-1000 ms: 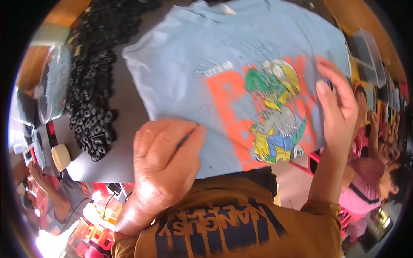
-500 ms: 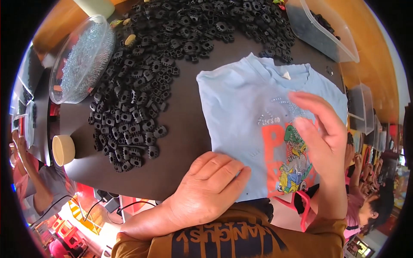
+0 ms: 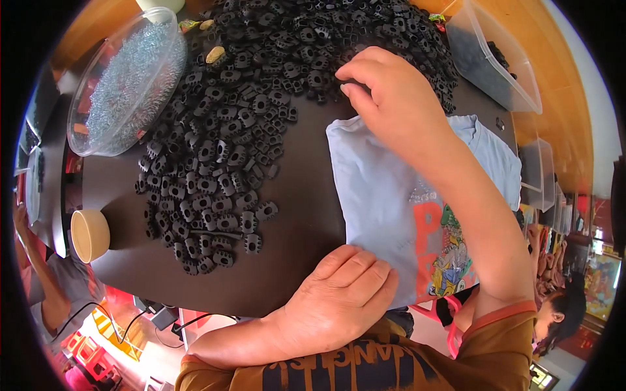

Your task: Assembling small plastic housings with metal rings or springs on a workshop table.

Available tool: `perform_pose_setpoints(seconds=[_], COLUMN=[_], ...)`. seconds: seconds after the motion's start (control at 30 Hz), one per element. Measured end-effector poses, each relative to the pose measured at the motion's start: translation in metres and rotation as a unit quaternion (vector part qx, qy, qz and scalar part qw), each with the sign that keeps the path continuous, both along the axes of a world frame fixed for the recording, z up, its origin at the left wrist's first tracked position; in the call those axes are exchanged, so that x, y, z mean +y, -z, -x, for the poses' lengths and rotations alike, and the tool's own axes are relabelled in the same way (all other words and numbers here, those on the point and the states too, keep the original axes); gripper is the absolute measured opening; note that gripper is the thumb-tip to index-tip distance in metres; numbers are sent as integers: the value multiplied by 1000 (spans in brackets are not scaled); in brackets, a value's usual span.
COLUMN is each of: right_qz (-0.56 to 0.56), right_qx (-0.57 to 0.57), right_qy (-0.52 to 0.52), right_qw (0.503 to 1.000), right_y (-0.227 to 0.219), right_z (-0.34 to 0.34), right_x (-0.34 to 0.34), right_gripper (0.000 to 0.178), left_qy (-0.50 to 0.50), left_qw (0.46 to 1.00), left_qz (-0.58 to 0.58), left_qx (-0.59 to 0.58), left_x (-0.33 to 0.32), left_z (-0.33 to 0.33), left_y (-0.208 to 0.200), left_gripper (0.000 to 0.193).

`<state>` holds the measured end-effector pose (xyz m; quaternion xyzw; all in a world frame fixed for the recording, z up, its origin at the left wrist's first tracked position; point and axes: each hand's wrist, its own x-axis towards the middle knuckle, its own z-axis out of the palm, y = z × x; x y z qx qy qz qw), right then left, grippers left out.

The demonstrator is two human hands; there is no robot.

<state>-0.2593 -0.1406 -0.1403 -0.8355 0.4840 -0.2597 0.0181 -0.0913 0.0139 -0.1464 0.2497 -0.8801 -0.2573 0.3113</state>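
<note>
As L hand [image 3: 345,296], grip unclear, meets lt-blue cloth tee [image 3: 388,202], R hand [image 3: 394,91], narrowly parted, is nearer blk toothed plastic clips [image 3: 246,117], fwd-left.

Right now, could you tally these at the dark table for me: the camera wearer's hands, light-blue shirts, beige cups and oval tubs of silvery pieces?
Left hand and right hand: 2
Light-blue shirt: 1
Beige cup: 1
Oval tub of silvery pieces: 1
Total: 5
</note>
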Motion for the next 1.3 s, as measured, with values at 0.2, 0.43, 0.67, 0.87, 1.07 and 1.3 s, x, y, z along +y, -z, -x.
perform_pose_setpoints(seconds=[0.2,0.43,0.67,0.87,1.07,1.3], right_qz=[-56,-188,-422,-352,-298,-287], right_qx=[-25,-166,-418,-562,-566,-587], right_qy=[-6,70,157,141,101,-88], right_qw=[998,965,789,735,762,752], right_y=[-5,-18,-59,-33,-25,-15], right_z=[5,13,58,106,103,114], right_x=[0,7,79,126,126,137], right_gripper=[10,21,18,15,15,20], left_qy=[8,-10,7,-11,-6,13], left_qw=[1000,1000,1000,998,993,973], left_qz=[-2,3,5,13,43,102], left_qx=[-7,-11,-26,-54,-111,-207], left_x=[0,-3,-6,-3,-12,-25], left_z=[-1,7,17,27,34,61], left_y=[-1,0,1,-2,-16,-23], left_gripper=[33,36,31,30,34,35])
